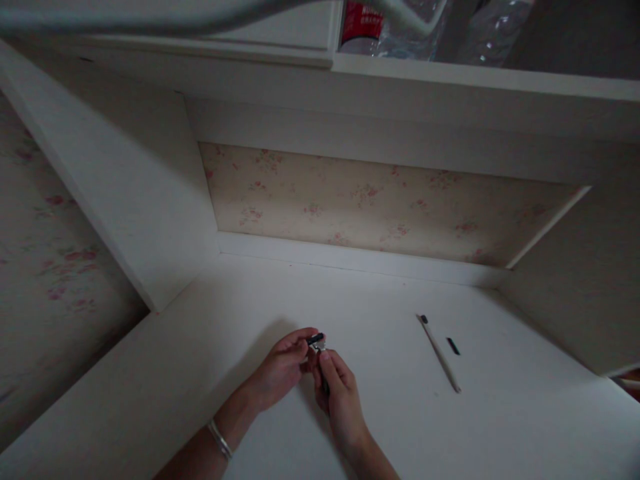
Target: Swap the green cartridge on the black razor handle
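My left hand (pixel 287 363) pinches a small black bar (pixel 315 339) between thumb and fingers. Close against it, my right hand (pixel 339 393) is closed around a dark handle (pixel 325 385) with a silvery forked head (pixel 319 346). The black bar and the silvery head meet or nearly meet, and together they resemble a razor; the fingers cover much of both. Both hands are just above the white desktop (pixel 385 420). A bangle (pixel 220 439) circles my left wrist.
Right of my hands, a slim white stick with a dark tip (pixel 440 353) lies on the desktop beside a small black strip (pixel 453 345). White side panels (pixel 125 173) and a low back ledge (pixel 350 257) bound the desk. Plastic bottles (pixel 363 27) stand on the shelf overhead.
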The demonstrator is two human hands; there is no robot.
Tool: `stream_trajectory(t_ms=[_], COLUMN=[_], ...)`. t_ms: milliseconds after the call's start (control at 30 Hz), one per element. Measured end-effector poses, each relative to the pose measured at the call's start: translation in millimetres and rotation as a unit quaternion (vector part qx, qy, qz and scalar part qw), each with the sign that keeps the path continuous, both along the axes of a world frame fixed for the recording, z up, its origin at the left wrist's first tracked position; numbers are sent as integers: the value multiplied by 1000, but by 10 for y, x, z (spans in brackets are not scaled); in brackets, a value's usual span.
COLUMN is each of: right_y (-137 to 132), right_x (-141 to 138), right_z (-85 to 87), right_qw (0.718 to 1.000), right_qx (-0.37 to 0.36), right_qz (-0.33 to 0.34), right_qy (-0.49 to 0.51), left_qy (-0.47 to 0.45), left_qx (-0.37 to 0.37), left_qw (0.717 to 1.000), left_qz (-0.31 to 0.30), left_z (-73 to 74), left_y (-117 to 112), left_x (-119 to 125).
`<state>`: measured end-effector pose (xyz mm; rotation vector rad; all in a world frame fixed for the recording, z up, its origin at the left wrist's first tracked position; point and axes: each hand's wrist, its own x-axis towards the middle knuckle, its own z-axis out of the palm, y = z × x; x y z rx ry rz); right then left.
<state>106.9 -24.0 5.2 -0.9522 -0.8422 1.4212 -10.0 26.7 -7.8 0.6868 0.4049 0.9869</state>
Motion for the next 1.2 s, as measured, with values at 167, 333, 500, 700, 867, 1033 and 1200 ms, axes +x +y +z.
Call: stream_trajectory(t_ms=[167, 333, 500, 700, 867, 1033, 1200], right_y=[5, 21, 8, -12, -17, -28, -25], right_x=[-6, -11, 2, 21, 34, 53, 77], right_z=[-9, -54, -45, -26, -12, 8, 8], right_qw=[1000, 1000, 1000, 1000, 1000, 1000, 999], right_qx=[-15, -3, -18, -1, 4, 10, 17], right_qz=[1, 0, -12, 1, 4, 13, 18], right_qy=[5, 16, 7, -13, -13, -8, -24], left_qy=[3, 3, 4, 6, 9, 17, 29], left_qx=[-4, -8, 0, 17, 11, 15, 28], left_qw=[1000, 1000, 1000, 1000, 1000, 1000, 999], left_qz=[-1, -7, -13, -7, 2, 4, 2], left_z=[-17, 10, 25, 37, 56, 45, 28], left_y=[-3, -4, 3, -17, -25, -23, -15], left_x=[-1, -3, 4, 8, 2, -16, -33])
